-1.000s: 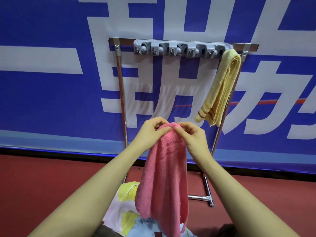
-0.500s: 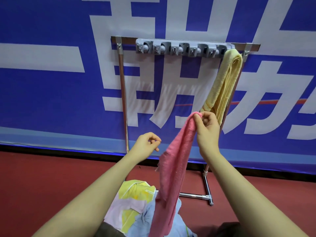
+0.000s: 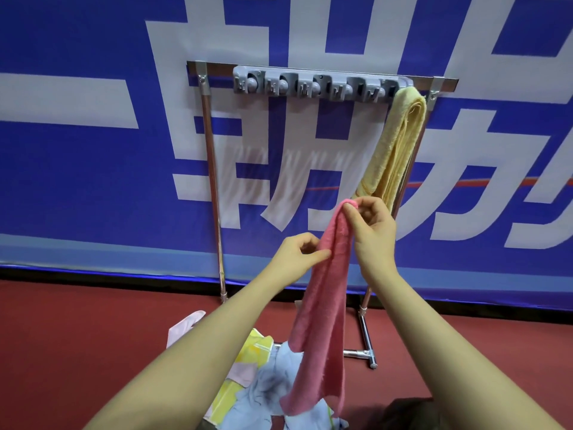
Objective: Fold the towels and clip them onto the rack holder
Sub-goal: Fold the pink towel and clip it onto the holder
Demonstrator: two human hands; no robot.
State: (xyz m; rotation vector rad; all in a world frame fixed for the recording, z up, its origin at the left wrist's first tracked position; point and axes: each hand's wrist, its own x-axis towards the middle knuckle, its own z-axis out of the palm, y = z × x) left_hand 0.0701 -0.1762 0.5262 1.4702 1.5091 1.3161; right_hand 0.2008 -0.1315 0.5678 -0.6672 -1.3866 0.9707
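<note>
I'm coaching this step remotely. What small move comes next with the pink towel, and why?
Probably lift the pink towel, pinched at its top by the right hand, toward a free clip on the gray holder; only the yellow towel hangs there.

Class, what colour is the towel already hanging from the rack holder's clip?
Pale yellow: the clipped towel hangs at the right end of the grey rack holder, seen in the head view.

Wall: covered by a blue banner (image 3: 77,181) printed with large white characters.
Floor: dark red floor (image 3: 77,352) is seen below, evenly lit.
</note>
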